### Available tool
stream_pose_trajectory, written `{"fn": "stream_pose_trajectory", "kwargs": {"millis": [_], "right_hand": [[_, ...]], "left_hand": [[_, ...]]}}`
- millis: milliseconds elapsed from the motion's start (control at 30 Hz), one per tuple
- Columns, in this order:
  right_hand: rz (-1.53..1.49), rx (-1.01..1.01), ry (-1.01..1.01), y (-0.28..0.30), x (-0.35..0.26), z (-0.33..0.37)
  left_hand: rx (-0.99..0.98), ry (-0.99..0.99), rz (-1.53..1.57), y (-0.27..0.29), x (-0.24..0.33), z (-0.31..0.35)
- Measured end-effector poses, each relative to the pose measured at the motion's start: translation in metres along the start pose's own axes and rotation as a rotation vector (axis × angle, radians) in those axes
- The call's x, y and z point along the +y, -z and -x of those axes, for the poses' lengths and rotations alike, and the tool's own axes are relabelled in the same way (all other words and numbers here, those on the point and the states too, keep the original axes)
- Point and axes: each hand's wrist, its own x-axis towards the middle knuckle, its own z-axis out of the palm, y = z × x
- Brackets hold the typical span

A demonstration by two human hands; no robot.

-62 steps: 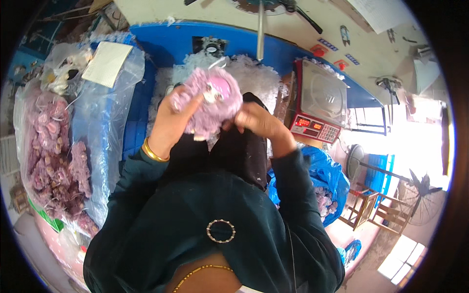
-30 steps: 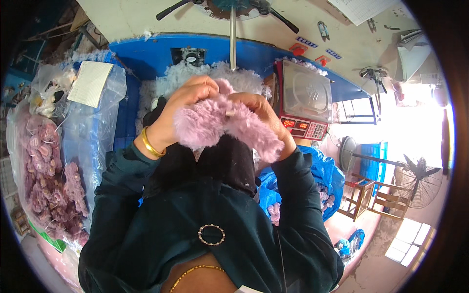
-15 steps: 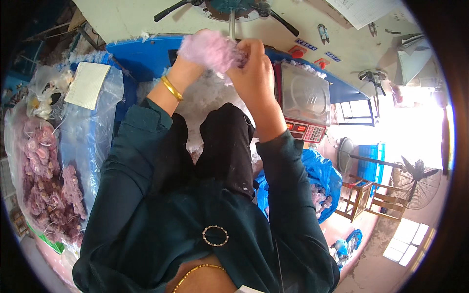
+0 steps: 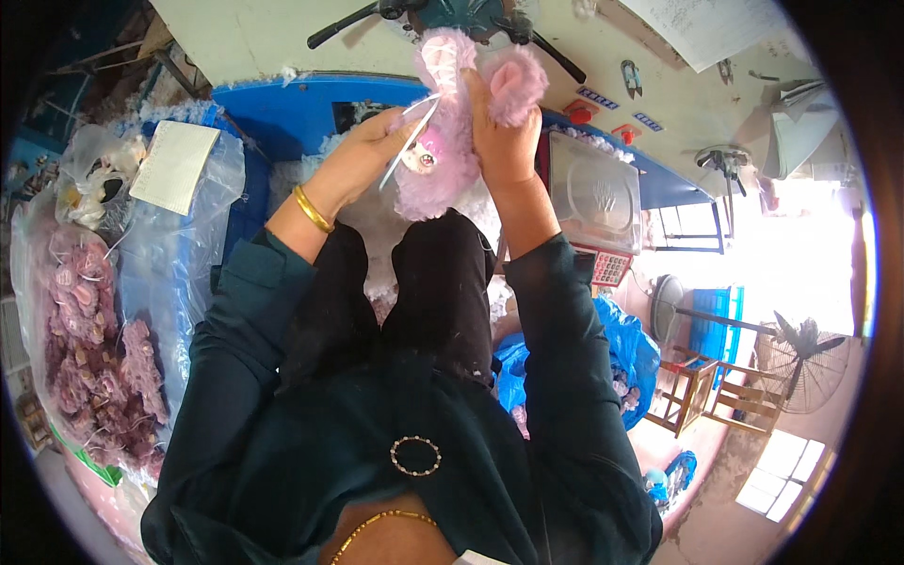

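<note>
Both my hands hold a fluffy pink plush toy above my knees, by the blue table edge. Its small face, with a printed eye, is turned partly toward me. Two long ears rise from it, one with white criss-cross lacing and one with a smooth pink lining. My left hand is closed on the toy's left side, where a thin white ribbon hangs down across it. My right hand grips the toy from the right, its thumb up along the plush between the ears. Some fingertips are hidden behind the toy.
A black-handled machine stands on the table beyond. White stuffing fluff lies below my hands. At left are a clear bag of pink plush pieces and a notepad; at right, a scale, a blue bag and thread snips.
The pink plush has come down and toward me from the machine's nozzle. It is turned so its face and ears show. My left hand has moved to its left side.
</note>
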Motion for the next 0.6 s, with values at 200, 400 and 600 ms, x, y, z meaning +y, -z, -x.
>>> {"fn": "stream_pose_trajectory", "kwargs": {"millis": [200, 400, 600], "right_hand": [[-0.669, -0.08, -0.444, 0.024, -0.026, 0.02], [-0.432, -0.005, -0.389, 0.006, -0.036, 0.006], [-0.411, 0.239, -0.025, -0.005, -0.008, 0.004]], "left_hand": [[0.115, -0.413, -0.612, -0.018, -0.001, 0.019], [0.365, -0.663, -1.256, -0.056, 0.012, 0.028], [0.375, -0.724, -1.171, -0.057, -0.004, 0.03]]}}
